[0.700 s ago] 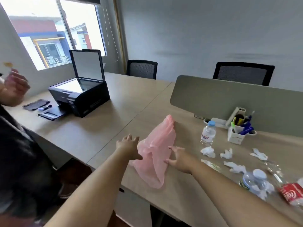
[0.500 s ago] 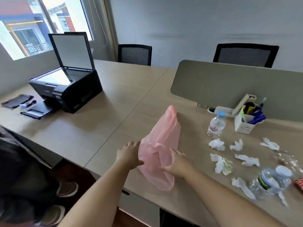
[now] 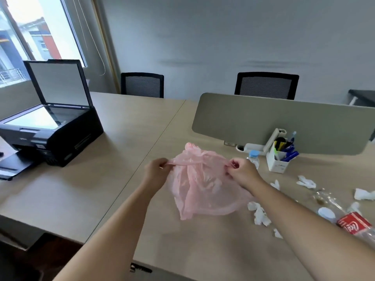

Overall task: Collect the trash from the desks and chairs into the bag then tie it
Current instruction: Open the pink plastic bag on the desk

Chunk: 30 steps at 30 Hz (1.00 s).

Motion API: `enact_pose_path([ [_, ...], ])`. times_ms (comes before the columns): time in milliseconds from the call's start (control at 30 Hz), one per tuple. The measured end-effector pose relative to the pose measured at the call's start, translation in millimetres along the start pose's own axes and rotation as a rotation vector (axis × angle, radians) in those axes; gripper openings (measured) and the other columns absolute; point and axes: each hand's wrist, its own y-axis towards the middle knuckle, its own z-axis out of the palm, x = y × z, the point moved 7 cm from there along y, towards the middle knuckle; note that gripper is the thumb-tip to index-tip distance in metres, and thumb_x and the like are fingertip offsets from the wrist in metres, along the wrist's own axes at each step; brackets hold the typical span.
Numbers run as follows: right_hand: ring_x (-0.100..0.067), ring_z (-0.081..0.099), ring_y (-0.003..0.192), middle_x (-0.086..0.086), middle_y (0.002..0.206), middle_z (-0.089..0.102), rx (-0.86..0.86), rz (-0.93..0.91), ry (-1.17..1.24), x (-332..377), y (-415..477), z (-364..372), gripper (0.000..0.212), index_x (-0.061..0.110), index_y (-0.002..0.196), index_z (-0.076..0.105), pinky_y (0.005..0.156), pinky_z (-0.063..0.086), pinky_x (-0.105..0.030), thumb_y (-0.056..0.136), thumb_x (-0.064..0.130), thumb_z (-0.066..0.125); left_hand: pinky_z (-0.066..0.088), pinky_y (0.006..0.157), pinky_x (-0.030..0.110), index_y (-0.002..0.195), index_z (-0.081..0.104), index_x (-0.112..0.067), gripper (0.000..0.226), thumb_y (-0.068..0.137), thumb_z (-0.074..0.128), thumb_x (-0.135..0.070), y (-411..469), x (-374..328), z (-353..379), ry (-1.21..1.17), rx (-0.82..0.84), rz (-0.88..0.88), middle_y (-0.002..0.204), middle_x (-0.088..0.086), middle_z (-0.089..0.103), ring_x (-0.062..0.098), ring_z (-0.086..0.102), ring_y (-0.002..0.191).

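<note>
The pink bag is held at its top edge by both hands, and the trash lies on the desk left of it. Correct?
No. In the head view the left hand and right hand hold the pink bag at its top edge, but the crumpled papers and cola bottle lie on the desk right of it.

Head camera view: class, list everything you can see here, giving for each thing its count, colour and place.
bag: one, pink, held up over the right desk
tissues: several, white, crumpled, scattered on the desk right of the bag
cola bottle: one, clear with red label, lying at the right edge
water bottle: one, clear with blue cap, upright behind the right grip
pen holder: one, white, beside the divider
divider: one, grey, across the right desk
printer: one, black, lid raised, left desk
chairs: two, black, behind the desks
desks: two, tan, joined
left grip: one, bare, pinching the bag's rim
right grip: one, bare, pinching the bag's rim
</note>
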Motion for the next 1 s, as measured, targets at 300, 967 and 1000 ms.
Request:
enact_pose_path([
  [300, -0.021, 0.066, 0.073, -0.007, 0.086, 0.072, 0.141, 0.135, 0.636, 8.5, -13.8, -74.4, 0.020, 0.009, 0.096, 0.069, 0.065, 0.056, -0.028, 0.087, 0.026, 0.064, 0.056, 0.067, 0.028, 0.101, 0.070, -0.007, 0.018, 0.092, 0.059, -0.018, 13.8, -57.9, 3.4, -0.577, 0.385, -0.137, 0.088, 0.006, 0.072, 0.017, 0.067, 0.074],
  [967, -0.018, 0.070, 0.063, -0.012, 0.082, 0.073, 0.491, 0.303, 0.671, -30.9, -27.3, -55.4, 0.018, 0.006, 0.091, 0.072, 0.060, 0.057, -0.027, 0.080, 0.019, 0.067, 0.052, 0.085, 0.036, 0.093, 0.071, 0.000, 0.027, 0.095, 0.054, -0.021, 9.1, -20.6, 13.1, -0.598, 0.375, -0.358, 0.091, 0.014, 0.073, 0.023, 0.070, 0.078],
  [1000, -0.017, 0.069, 0.060, -0.011, 0.079, 0.073, 0.512, 0.335, 0.657, -36.1, -28.5, -56.6, 0.020, 0.005, 0.088, 0.071, 0.058, 0.056, -0.026, 0.077, 0.021, 0.069, 0.051, 0.084, 0.035, 0.091, 0.070, 0.000, 0.026, 0.094, 0.054, -0.021, 9.9, -17.9, 11.4, -0.625, 0.364, -0.396, 0.087, 0.014, 0.072, 0.023, 0.069, 0.076],
])
